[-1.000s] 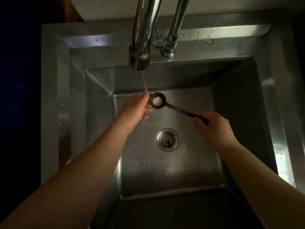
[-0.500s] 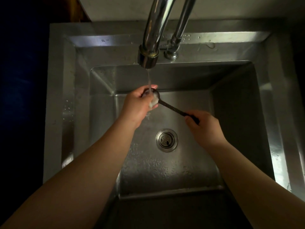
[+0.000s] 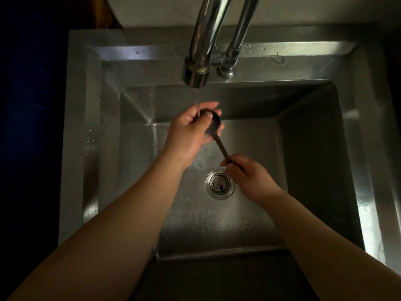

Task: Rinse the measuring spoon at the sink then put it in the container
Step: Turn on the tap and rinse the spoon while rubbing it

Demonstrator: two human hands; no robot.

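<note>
A dark measuring spoon (image 3: pixel 219 142) is held over the steel sink (image 3: pixel 138 131), its round bowl up under the thin stream of water from the faucet (image 3: pixel 196 76). My left hand (image 3: pixel 191 131) cups the spoon's bowl, thumb pressed inside it, with water running over the fingers. My right hand (image 3: pixel 249 177) grips the end of the thin handle, lower and to the right, just above the drain. No container is in view.
The drain strainer (image 3: pixel 220 184) sits in the middle of the wet sink floor. A second chrome pipe (image 3: pixel 230 61) rises behind the faucet. The sink's wide rim (image 3: pixel 366 148) is wet at the right. Dark space lies left of the sink.
The white residue seen in the spoon's bowl earlier is gone. My left hand closed around the bowl under the stream, and my right hand swung the handle down toward the drain.
</note>
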